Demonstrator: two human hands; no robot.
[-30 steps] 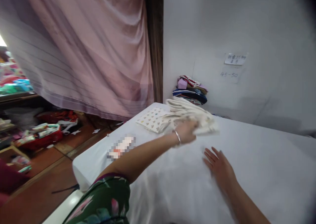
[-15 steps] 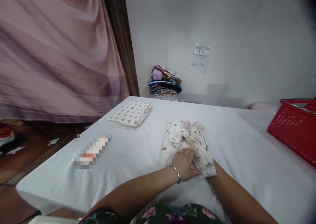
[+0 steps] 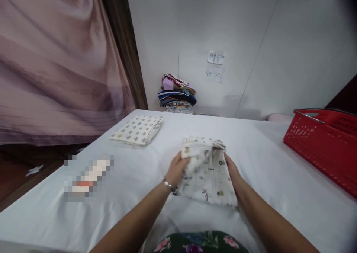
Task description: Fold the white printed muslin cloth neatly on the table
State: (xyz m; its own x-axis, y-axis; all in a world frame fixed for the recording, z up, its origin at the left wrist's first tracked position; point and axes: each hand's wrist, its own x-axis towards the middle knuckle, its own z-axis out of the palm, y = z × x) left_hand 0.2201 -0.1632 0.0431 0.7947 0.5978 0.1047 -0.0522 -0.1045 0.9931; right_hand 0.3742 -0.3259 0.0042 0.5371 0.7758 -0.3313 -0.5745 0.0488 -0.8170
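A cream cloth with small printed figures (image 3: 209, 175) lies bunched on the white table (image 3: 279, 193) in front of me. My left hand (image 3: 175, 170), with a silver bracelet at the wrist, is closed on the cloth's left side. My right hand (image 3: 233, 173) grips the cloth's right edge, its fingers partly hidden behind the fabric. A folded cloth with a heart print (image 3: 136, 129) lies flat at the far left of the table.
A red plastic basket (image 3: 320, 145) stands at the right edge of the table. A pile of folded colourful clothes (image 3: 177, 95) sits against the white wall at the back. A pink curtain (image 3: 55, 59) hangs at the left. A small blurred object (image 3: 87, 176) lies near the table's left edge.
The cream cloth came from the far side of the table to the spot in front of me. My right hand moved from under the cloth to its right edge, and both hands now hold it.
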